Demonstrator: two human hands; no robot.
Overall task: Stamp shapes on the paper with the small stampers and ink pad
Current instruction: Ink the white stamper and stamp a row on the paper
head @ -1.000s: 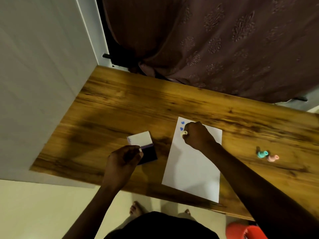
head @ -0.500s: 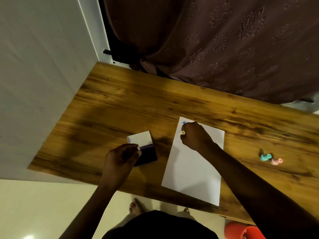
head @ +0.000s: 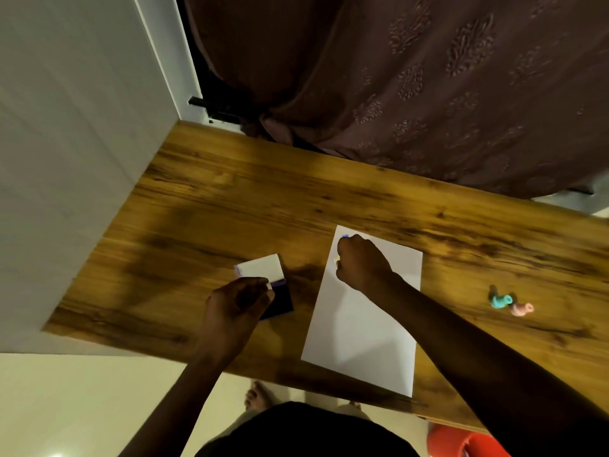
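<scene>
A white sheet of paper lies on the wooden table. My right hand is closed around a small pale yellow stamper held down on the paper's upper left part. One blue stamped mark shows just above my knuckles. My left hand grips the front of the open ink pad, whose white lid stands flipped back. A teal stamper and a pink stamper lie on the table to the right of the paper.
A white wall panel bounds the table on the left. A brown patterned curtain hangs behind the far edge. A red object sits below the table's near right edge, and bare feet show on the floor.
My right hand with the yellow stamper has shifted slightly down the paper's left part, hiding the lower blue mark. My left hand stays on the ink pad.
</scene>
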